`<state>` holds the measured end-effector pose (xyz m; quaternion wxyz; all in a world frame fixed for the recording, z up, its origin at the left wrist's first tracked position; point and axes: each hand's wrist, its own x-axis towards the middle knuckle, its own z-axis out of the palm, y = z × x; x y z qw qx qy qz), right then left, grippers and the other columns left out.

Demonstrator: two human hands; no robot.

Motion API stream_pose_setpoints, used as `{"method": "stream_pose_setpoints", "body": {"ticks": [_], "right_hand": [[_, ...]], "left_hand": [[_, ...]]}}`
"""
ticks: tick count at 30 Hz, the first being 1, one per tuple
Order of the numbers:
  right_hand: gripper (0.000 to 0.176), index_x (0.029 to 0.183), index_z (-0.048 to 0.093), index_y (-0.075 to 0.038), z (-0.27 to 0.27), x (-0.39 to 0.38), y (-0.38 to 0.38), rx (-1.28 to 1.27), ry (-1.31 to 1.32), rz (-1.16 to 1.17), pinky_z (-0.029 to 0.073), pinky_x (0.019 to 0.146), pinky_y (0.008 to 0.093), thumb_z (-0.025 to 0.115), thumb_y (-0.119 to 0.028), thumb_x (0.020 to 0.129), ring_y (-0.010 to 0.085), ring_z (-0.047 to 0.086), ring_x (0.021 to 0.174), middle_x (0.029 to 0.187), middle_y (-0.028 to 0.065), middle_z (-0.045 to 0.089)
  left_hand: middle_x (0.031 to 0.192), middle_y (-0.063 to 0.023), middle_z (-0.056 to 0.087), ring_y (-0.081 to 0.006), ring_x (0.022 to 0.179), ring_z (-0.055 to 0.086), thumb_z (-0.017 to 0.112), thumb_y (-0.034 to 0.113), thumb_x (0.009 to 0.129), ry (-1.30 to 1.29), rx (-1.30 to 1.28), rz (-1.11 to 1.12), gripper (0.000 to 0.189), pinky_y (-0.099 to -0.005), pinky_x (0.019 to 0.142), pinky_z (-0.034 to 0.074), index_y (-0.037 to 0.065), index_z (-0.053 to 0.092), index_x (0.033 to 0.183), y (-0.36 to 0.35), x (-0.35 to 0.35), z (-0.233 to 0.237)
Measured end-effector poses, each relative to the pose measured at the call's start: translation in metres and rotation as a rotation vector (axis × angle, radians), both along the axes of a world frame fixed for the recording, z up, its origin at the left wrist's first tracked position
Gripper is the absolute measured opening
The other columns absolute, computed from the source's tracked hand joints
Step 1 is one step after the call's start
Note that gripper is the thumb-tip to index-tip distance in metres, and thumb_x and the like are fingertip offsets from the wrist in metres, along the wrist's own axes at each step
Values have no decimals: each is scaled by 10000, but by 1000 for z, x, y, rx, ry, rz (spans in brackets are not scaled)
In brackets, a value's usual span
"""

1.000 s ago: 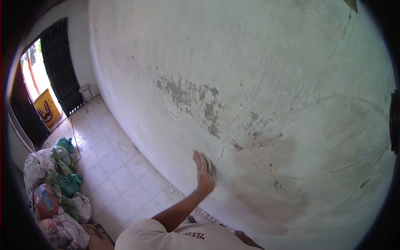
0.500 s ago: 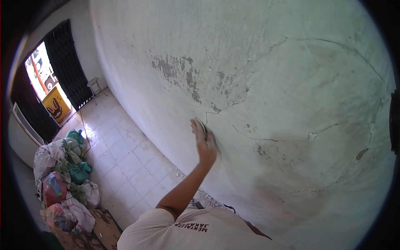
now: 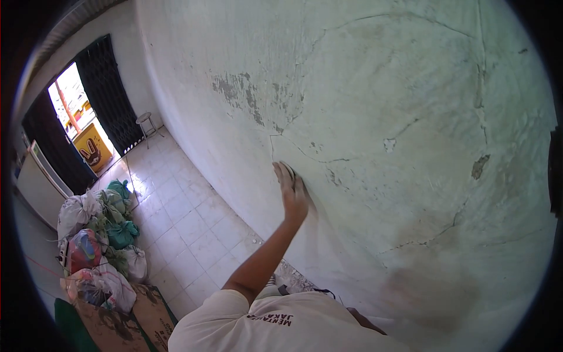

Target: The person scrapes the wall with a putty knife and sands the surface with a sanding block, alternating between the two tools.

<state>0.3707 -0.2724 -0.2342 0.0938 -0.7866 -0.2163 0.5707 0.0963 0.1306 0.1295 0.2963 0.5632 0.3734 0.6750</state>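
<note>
My left hand [image 3: 291,190] lies against the pale green wall [image 3: 375,76], fingers long and together, pointing up. Between palm and wall a thin, dark-edged flat pad [image 3: 291,171] shows only in part, so its exact kind is hard to make out. Just above the fingertips a fine crack runs across the plaster, with a grey peeled patch [image 3: 240,94] higher up on the left. Of my right arm [image 3: 365,321] only a dark sliver appears beside the shirt; that hand is out of sight.
Stuffed sacks and plastic bags [image 3: 99,234] are heaped at the left, by brown cardboard [image 3: 111,320]. A stool [image 3: 146,123] stands near the black folding gate [image 3: 111,94]. A yellow panel [image 3: 94,146] stands in the doorway. Rubble [image 3: 296,276] lies along the wall's foot.
The view has shifted, so the wall's cracks and peeled patches sit further left and higher. My left hand stays on the wall, now lower relative to the cracks and further right of the peeled patch.
</note>
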Motion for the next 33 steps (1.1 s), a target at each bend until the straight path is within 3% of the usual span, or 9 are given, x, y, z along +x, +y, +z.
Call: {"method": "stream_pose_setpoints", "body": {"ticks": [4,8,13,16,19,24,29,32,33], "right_hand": [[284,991,662,-52,-9,14,-13,-12,6,7,494,565,410,674,-275,815,257,602,653,736,105,615],[284,993,664,-52,-13,25,-26,-22,6,8,496,571,409,673,-277,818,259,603,653,748,109,621],[284,994,666,-53,-18,35,-38,-37,14,9,499,578,408,673,-279,822,261,605,653,763,114,628],[284,995,667,-54,-19,36,-43,-35,24,2,501,583,407,672,-281,824,262,606,653,771,117,632],[284,996,668,-54,-21,35,-49,-29,36,-13,502,587,406,672,-282,826,263,606,654,780,120,636],[285,998,670,-55,-27,34,-56,-23,52,-33,505,594,405,671,-284,830,266,608,654,795,125,644],[285,1000,673,-56,-34,37,-61,-26,58,-29,508,601,404,670,-287,834,268,609,654,809,130,651],[285,1001,674,-56,-47,42,-67,-11,53,0,509,606,403,670,-288,836,269,610,654,818,133,655],[285,1001,674,-56,-47,42,-68,-9,49,-10,510,607,403,670,-289,837,269,610,655,821,134,657]], "left_hand": [[1596,-289,53,-388,1497,73,487,11,966,9,11,6,623,-388,1198,122,-73,189,1507,-21,7,6],[1590,-304,53,-420,1489,75,498,-2,957,181,-29,-43,637,-411,1195,134,-78,181,1505,-85,44,-23],[1595,-295,-5,-407,1495,18,496,14,968,221,-61,-181,656,-426,1198,111,-87,139,1509,-134,68,-57],[1601,-285,-5,-382,1501,23,450,59,1003,137,-94,-20,616,-404,1196,116,-84,135,1512,-93,65,-51],[1608,-264,0,-339,1508,27,399,96,1032,56,-146,48,583,-363,1197,111,-72,125,1519,-43,34,-14],[1607,-268,7,-356,1506,20,420,49,1002,89,-27,-4,606,-398,1201,90,-74,127,1519,-66,46,19],[1597,-293,-30,-433,1486,-54,450,-104,884,371,119,-157,740,-509,1190,-2,-94,64,1516,-153,93,-34],[1602,-279,-41,-420,1489,-57,458,-73,908,290,47,-108,729,-491,1194,-9,-94,55,1515,-117,82,-56],[1610,-260,-31,-378,1501,-29,441,11,974,160,-42,-45,666,-435,1204,9,-95,65,1513,-100,77,-48]]}}
